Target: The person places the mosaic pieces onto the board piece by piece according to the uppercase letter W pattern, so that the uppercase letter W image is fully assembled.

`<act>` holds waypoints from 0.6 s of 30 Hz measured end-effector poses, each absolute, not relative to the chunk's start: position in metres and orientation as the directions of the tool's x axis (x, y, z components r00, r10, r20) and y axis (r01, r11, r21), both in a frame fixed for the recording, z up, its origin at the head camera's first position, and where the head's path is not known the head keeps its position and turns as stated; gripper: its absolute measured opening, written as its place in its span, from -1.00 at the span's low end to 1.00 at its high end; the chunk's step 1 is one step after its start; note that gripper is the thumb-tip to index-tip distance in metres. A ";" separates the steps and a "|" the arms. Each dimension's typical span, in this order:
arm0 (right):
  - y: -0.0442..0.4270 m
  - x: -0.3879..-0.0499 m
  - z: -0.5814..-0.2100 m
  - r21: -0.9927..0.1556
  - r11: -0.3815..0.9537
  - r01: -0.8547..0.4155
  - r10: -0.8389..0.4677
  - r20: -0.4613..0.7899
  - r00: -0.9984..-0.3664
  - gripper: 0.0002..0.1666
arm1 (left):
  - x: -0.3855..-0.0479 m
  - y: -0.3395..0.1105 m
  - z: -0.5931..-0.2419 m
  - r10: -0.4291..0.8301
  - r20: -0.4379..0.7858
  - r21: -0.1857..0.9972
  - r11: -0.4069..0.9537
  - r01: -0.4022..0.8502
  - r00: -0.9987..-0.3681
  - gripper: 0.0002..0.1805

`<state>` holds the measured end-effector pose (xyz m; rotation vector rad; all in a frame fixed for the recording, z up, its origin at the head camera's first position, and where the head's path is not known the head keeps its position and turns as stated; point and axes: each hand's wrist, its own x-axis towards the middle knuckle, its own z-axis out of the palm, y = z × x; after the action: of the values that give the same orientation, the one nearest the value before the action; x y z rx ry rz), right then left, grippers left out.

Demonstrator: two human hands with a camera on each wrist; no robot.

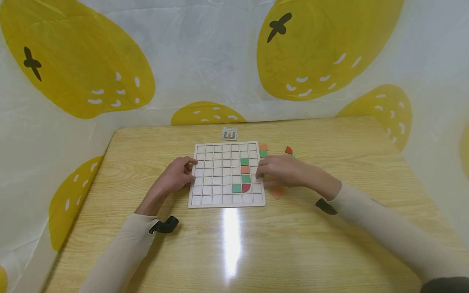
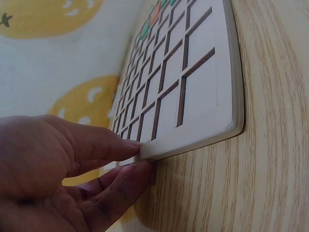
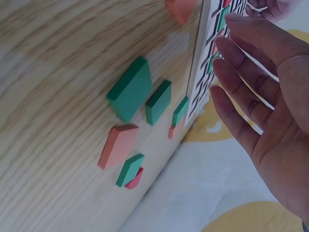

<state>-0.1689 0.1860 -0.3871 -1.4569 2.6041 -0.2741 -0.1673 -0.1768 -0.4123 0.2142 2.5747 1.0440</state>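
Observation:
A pale grid board (image 1: 215, 205) lies on the table with several tiles set in its right part: green squares such as the upper one (image 1: 244, 162), an orange square (image 1: 245, 170) and a red rounded piece (image 1: 246, 188). At the board's left edge, my left hand (image 1: 177, 175) grips the rim with thumb and fingertips. My right hand (image 1: 280, 169) hovers at the right edge, fingers extended and a little bent. No piece shows between those fingers (image 3: 244, 99) in the right wrist view. In the head view this hand hides part of the loose tiles.
Right of the board lie loose tiles: a large green one (image 3: 129, 89), a smaller green one (image 3: 159, 102), an orange one (image 3: 117, 146) and a red piece (image 1: 288, 150). Behind the board sits a small pattern card (image 1: 229, 134). A fruit-print cloth (image 1: 205, 61) hangs behind the table.

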 end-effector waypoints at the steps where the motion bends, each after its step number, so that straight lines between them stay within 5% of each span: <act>1: 0.187 -0.169 -0.387 -0.229 0.514 -0.827 -0.853 -0.039 -0.520 -0.77 | -0.167 -0.177 -0.412 0.268 -0.266 0.698 0.716 0.007 -0.926 -0.45; 18: 0.208 -0.161 -0.383 -0.247 0.547 -0.800 -0.833 -0.064 -0.549 -0.76 | -0.168 -0.177 -0.411 0.272 -0.267 0.702 0.713 0.007 -0.925 -0.45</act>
<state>-0.1613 0.2084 -0.3826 -1.3897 2.6062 -0.2828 -0.1680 -0.1771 -0.4112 0.2168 2.5679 1.0500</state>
